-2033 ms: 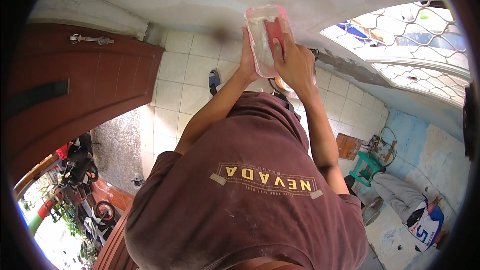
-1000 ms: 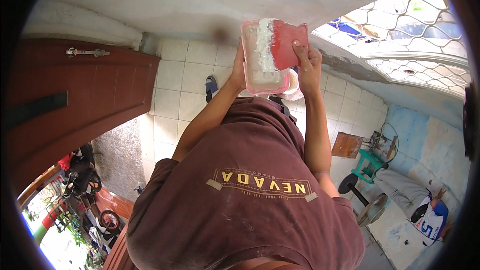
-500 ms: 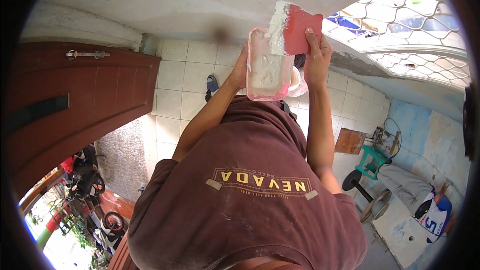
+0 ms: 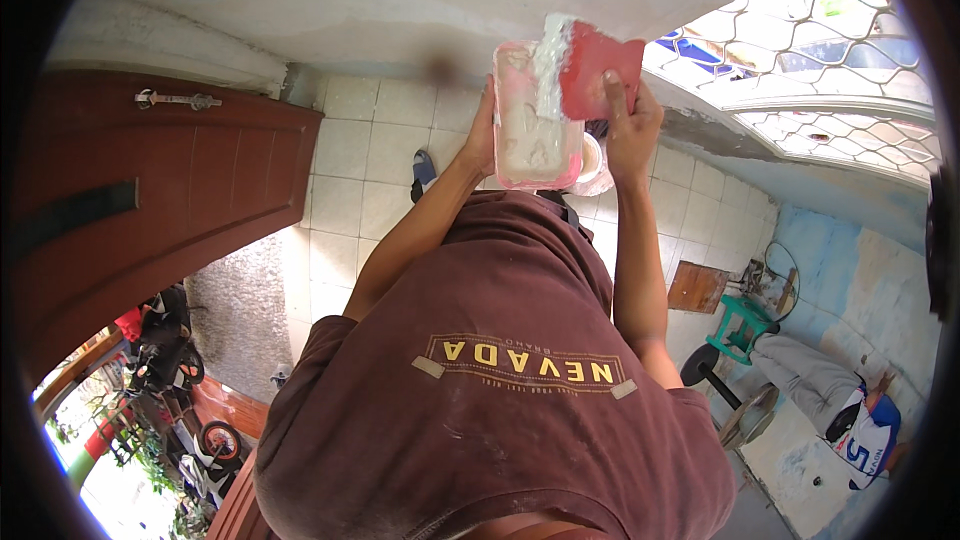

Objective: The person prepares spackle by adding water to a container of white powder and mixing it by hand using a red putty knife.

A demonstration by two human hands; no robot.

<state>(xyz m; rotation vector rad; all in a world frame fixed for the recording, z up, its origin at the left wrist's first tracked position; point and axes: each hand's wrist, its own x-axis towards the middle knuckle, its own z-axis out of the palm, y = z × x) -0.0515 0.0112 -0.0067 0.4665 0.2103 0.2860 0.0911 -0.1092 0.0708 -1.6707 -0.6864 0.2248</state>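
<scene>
My left hand (image 4: pixel 483 136) is closed on the left side of a pink rectangular tray (image 4: pixel 540 182), which holds off-white putty (image 4: pixel 535 152). My right hand (image 4: pixel 632 120) grips a red flat putty scraper (image 4: pixel 592 60), thumb on its face and the other fingers mostly hidden behind it. Thick white putty (image 4: pixel 551 65) coats the scraper's left edge. That edge overlaps the upper right part of the tray; whether it touches the tray's contents I cannot tell. Below, partly hidden by the tray, a whitish bucket (image 4: pixel 594 162) stands on the floor.
A patchy plastered wall (image 4: pixel 380 0) rises ahead, with a white metal window grille (image 4: pixel 810 60) to the right. At left hangs a brown door (image 4: pixel 150 180). A green stool (image 4: pixel 742 328) and a seated person (image 4: pixel 850 415) are at the right. White tiles (image 4: pixel 340 170) cover the floor.
The scraper has moved slightly down and tilted, its coated edge reaching a little farther left. The tray has shifted up a little. Both hands keep their hold.
</scene>
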